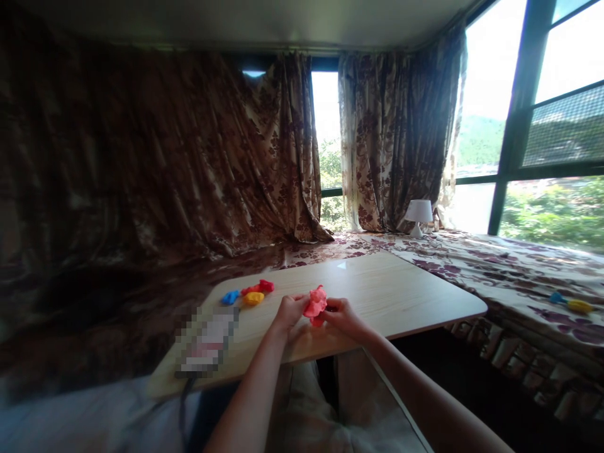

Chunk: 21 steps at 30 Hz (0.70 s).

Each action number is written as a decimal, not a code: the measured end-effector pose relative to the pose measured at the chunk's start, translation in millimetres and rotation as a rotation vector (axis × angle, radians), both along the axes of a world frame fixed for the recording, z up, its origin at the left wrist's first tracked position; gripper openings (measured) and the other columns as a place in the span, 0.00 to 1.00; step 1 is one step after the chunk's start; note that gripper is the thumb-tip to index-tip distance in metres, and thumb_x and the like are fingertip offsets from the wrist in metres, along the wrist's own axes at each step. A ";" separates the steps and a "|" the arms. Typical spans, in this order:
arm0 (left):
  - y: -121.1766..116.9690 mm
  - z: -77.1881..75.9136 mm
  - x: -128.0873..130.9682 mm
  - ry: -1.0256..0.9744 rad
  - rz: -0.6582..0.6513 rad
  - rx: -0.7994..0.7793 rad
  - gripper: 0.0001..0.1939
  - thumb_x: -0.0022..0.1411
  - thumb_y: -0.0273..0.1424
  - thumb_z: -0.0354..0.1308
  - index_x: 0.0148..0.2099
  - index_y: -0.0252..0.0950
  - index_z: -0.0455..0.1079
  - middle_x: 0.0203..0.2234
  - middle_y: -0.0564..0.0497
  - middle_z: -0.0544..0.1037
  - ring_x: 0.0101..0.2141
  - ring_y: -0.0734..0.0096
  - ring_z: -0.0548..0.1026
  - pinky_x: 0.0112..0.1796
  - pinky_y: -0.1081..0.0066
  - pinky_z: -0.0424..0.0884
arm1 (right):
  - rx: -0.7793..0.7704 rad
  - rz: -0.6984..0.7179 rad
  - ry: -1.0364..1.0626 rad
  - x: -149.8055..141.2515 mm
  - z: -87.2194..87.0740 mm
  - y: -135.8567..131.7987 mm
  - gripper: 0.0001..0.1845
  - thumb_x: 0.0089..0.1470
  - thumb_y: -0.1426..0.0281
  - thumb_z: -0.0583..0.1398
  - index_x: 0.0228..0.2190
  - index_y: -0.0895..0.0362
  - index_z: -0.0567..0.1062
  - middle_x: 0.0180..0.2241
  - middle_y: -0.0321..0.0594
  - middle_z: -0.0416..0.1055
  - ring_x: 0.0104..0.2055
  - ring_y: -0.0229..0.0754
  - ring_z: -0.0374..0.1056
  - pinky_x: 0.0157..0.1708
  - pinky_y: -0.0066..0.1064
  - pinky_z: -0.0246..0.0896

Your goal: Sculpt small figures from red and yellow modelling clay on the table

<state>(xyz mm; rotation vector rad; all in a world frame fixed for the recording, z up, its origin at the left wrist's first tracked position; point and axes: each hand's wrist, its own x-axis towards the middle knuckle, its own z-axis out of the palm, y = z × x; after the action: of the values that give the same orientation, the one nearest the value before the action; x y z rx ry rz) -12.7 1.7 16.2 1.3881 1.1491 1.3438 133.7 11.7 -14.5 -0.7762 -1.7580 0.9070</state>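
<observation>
Between my hands, above the near half of the table, is a coral-pink crumpled piece (pixel 317 304) with ruffled edges; it looks soft, and I cannot make out its exact kind. My left hand (pixel 290 311) pinches it from the left with closed fingers. From the right, the fingers of my right hand (pixel 343 316) are closed on its lower edge. Further left on the tabletop lie small crumpled bundles: a blue one (pixel 231 297), a yellow one (pixel 253 299) and a red one (pixel 264 286), close together.
The pale wooden table (pixel 401 296) has rounded corners. A pixelated flat object (pixel 207 343) with a dark cable lies at its left edge. On the flowered cover (pixel 472 264) to the right are a white lamp (pixel 418 214) and a blue and yellow bundle (pixel 579 306). Curtains (pixel 236 157) hang behind.
</observation>
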 end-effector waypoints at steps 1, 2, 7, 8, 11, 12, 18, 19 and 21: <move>0.6 1.3 0.6 0.003 -0.013 -0.005 0.19 0.43 0.45 0.60 0.21 0.31 0.74 0.13 0.52 0.72 0.19 0.74 0.67 0.25 0.73 0.62 | 0.000 0.004 -0.005 0.3 -0.1 0.1 0.11 0.44 0.66 0.60 0.21 0.62 0.73 0.18 0.32 0.66 0.22 0.33 0.58 0.23 0.24 0.51; 1.1 2.4 1.3 0.006 -0.016 -0.009 0.19 0.42 0.45 0.61 0.20 0.31 0.73 0.12 0.52 0.71 0.18 0.75 0.66 0.24 0.73 0.61 | 0.000 0.006 -0.010 0.6 0.0 0.1 0.11 0.44 0.66 0.60 0.21 0.62 0.73 0.18 0.32 0.66 0.22 0.33 0.58 0.23 0.24 0.51; 0.2 8.1 1.2 0.029 0.043 -0.014 0.18 0.43 0.44 0.60 0.18 0.32 0.73 0.11 0.53 0.70 0.17 0.75 0.65 0.24 0.73 0.60 | -0.003 0.009 -0.007 1.9 2.3 -1.5 0.12 0.45 0.65 0.59 0.21 0.62 0.74 0.19 0.33 0.68 0.23 0.34 0.60 0.23 0.24 0.52; -1.0 8.7 -0.5 0.033 0.060 -0.017 0.18 0.44 0.44 0.59 0.19 0.32 0.73 0.12 0.53 0.71 0.18 0.74 0.66 0.25 0.73 0.60 | -0.005 0.010 0.000 2.3 2.9 -1.8 0.12 0.46 0.65 0.59 0.22 0.62 0.75 0.20 0.34 0.69 0.24 0.35 0.61 0.24 0.24 0.53; -5.6 7.3 -7.5 0.042 0.120 -0.038 0.21 0.48 0.46 0.54 0.20 0.32 0.74 0.14 0.50 0.73 0.21 0.70 0.69 0.29 0.70 0.63 | -0.018 -0.011 0.022 3.6 3.6 -2.2 0.13 0.46 0.64 0.59 0.24 0.63 0.76 0.22 0.36 0.71 0.25 0.37 0.64 0.26 0.25 0.54; -7.4 5.9 -9.6 0.042 0.139 -0.046 0.22 0.48 0.47 0.54 0.20 0.32 0.73 0.14 0.49 0.73 0.22 0.69 0.70 0.30 0.69 0.63 | -0.025 -0.020 0.029 3.8 3.4 -2.2 0.13 0.46 0.64 0.59 0.24 0.63 0.76 0.23 0.37 0.72 0.26 0.37 0.64 0.26 0.25 0.55; -14.8 -1.9 -9.3 0.011 0.164 -0.051 0.22 0.45 0.48 0.56 0.21 0.31 0.73 0.15 0.49 0.73 0.22 0.70 0.70 0.31 0.69 0.63 | -0.048 -0.031 0.061 3.0 0.8 -0.8 0.12 0.45 0.66 0.60 0.24 0.63 0.76 0.22 0.37 0.72 0.25 0.37 0.64 0.26 0.25 0.56; -15.1 -2.5 -7.6 0.006 0.160 -0.045 0.22 0.45 0.48 0.57 0.22 0.31 0.73 0.15 0.50 0.73 0.22 0.71 0.69 0.31 0.69 0.63 | -0.048 -0.029 0.065 2.8 0.4 -0.5 0.12 0.45 0.66 0.60 0.23 0.63 0.76 0.22 0.37 0.72 0.25 0.36 0.64 0.26 0.25 0.56; -14.6 -4.1 -3.7 -0.001 0.157 -0.028 0.22 0.44 0.48 0.58 0.21 0.31 0.73 0.14 0.51 0.72 0.21 0.72 0.69 0.30 0.70 0.63 | -0.050 -0.025 0.071 2.4 -0.2 0.0 0.12 0.45 0.66 0.59 0.24 0.63 0.76 0.22 0.37 0.71 0.25 0.36 0.63 0.25 0.25 0.55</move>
<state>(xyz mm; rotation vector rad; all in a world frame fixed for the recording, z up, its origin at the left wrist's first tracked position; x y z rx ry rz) -16.4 -12.9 12.1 1.2986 1.2936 1.4324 136.1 11.7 -14.7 -0.7866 -1.6661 0.9535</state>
